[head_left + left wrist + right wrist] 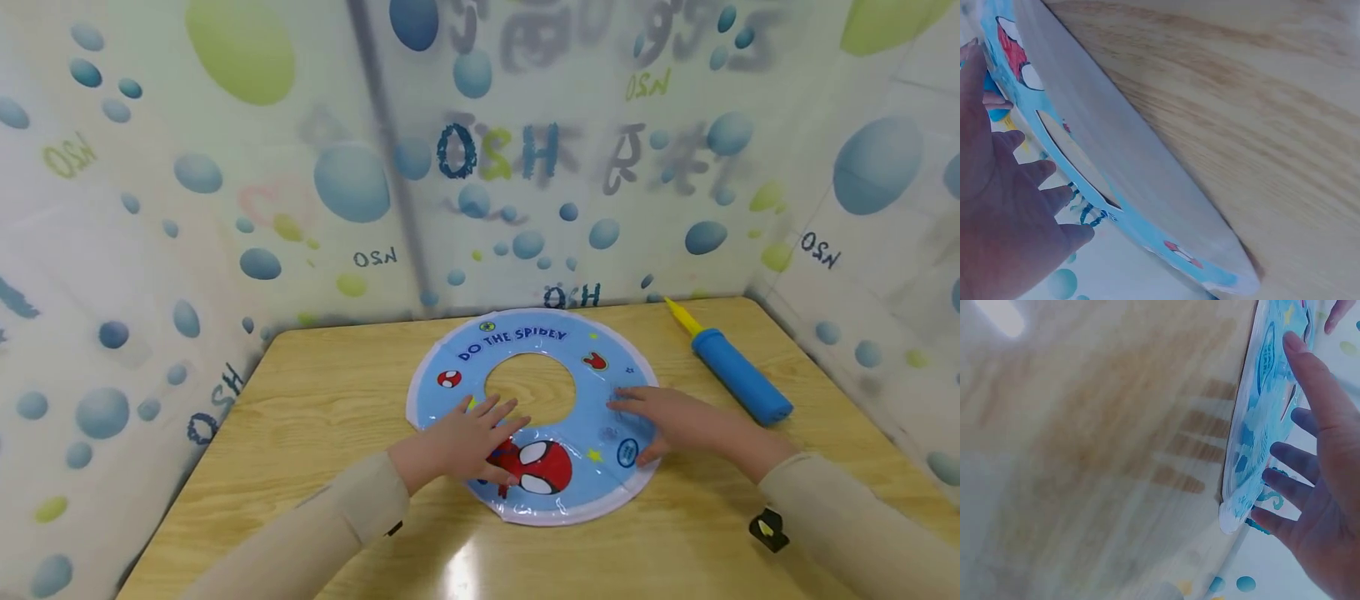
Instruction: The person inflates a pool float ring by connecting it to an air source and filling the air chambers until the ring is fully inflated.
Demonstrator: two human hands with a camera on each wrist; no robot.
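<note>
A flat, light-blue swim ring (592, 483) lies on the wooden table, printed with a red spider mask and the words "DO THE SPIDEY". My left hand (468, 442) is over its lower left part, fingers spread and pointing toward the center hole. Over the right side is my right hand (682, 425), its fingers extended. The left wrist view has the left hand (1016, 206) with fingers apart above the ring (1141, 231). In the right wrist view the right hand (1329, 469) appears the same way beside the ring (1260, 412). Neither hand grips anything.
A blue hand pump (742, 375) with a yellow nozzle (681, 315) lies on the table (322, 392) right of the ring. A white curtain (300, 167) printed with blue and green dots surrounds the table at the back and sides.
</note>
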